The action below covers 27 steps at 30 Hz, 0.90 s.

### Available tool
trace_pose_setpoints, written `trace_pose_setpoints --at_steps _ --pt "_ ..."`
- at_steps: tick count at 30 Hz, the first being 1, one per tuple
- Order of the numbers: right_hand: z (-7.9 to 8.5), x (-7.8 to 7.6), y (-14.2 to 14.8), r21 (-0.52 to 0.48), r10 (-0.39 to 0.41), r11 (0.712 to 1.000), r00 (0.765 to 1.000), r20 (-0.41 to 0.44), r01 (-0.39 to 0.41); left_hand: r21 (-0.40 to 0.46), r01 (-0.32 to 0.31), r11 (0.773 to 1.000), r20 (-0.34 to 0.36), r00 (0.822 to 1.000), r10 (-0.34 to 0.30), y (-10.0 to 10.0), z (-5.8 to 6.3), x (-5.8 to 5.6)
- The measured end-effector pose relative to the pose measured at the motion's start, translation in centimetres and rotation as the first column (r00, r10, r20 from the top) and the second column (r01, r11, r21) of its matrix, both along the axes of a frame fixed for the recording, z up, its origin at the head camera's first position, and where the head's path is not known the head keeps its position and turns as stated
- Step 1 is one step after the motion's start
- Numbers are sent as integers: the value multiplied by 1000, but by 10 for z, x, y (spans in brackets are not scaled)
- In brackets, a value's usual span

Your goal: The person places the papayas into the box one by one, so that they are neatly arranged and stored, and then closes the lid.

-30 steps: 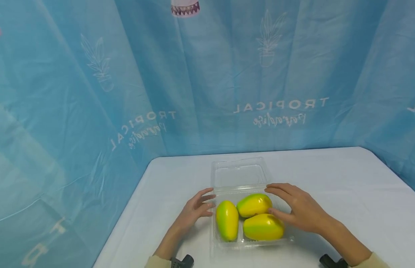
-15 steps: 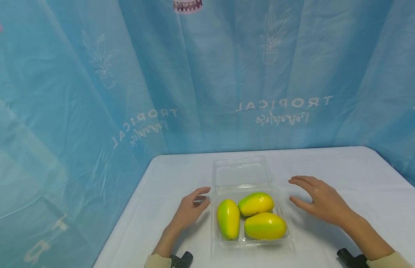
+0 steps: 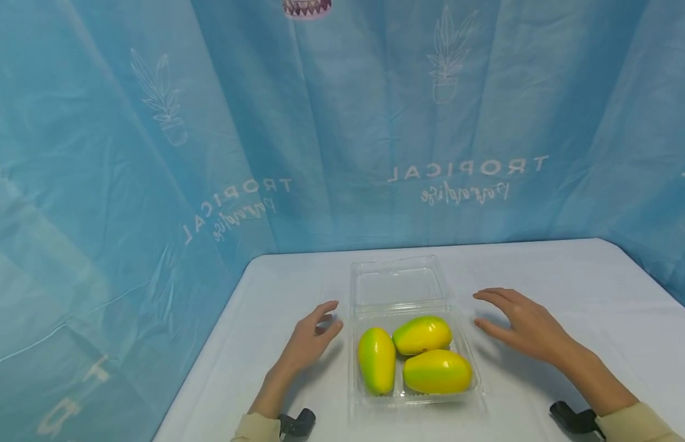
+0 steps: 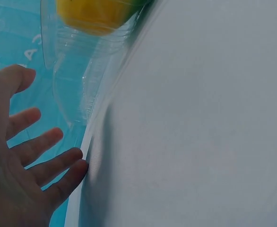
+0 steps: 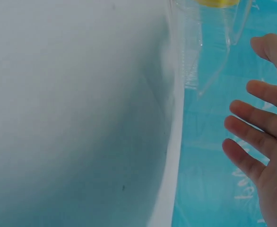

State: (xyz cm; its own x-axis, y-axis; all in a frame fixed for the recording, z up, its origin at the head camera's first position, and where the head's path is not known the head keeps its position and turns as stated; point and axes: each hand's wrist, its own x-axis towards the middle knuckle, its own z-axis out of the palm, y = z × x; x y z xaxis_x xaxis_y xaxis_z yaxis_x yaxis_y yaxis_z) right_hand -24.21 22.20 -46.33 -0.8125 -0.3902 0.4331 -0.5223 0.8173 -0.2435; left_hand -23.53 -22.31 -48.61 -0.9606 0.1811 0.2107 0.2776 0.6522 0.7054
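Observation:
A clear plastic clamshell box stands on the white table with its lid folded back, away from me. Inside lie three yellow-green mangoes: one upright mango on the left, a rear mango and a front mango on the right. Just left of the box my left hand hovers with relaxed, spread fingers and nothing in them. My right hand is off the box's right side, fingers loosely extended, also holding nothing. Both wrist views show the fingers apart from the box.
A white cloth covers the table. Behind it and to the left hangs a blue curtain with mirrored lettering and plant prints. Dark wrist camera mounts sit under both sleeves.
My right hand has left the mangoes and the box, moving off to the right. My left hand has drawn slightly left, away from the box's edge. The mangoes stay in place.

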Motion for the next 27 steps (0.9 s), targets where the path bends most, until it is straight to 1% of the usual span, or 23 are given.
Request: trace_pose_setpoints --at_steps 4,7,10,14,17,21,27 --pt "-2 -5 -3 -21 -2 1000 996 93 4 0 6 1000 -15 1000 -6 2 -1 -3" --pt "-3 -9 -5 -48 10 999 988 151 -3 17 30 999 -7 1000 -30 8 0 -4" --pt "-6 -12 -5 -102 48 994 977 206 -27 20 53 998 16 998 -54 14 1 -5" --pt "-10 -17 -6 -179 116 981 956 269 -69 2 49 999 46 998 -49 19 1 -8" --pt "-13 -22 -7 -194 139 977 948 288 -84 -2 44 999 56 997 -43 21 1 -10" --pt "-13 -26 -9 -209 154 974 943 297 -93 10 57 998 56 997 -58 21 3 -13" --pt "-10 -30 -18 -283 205 953 917 343 -108 24 58 998 73 996 -59 19 7 -15"
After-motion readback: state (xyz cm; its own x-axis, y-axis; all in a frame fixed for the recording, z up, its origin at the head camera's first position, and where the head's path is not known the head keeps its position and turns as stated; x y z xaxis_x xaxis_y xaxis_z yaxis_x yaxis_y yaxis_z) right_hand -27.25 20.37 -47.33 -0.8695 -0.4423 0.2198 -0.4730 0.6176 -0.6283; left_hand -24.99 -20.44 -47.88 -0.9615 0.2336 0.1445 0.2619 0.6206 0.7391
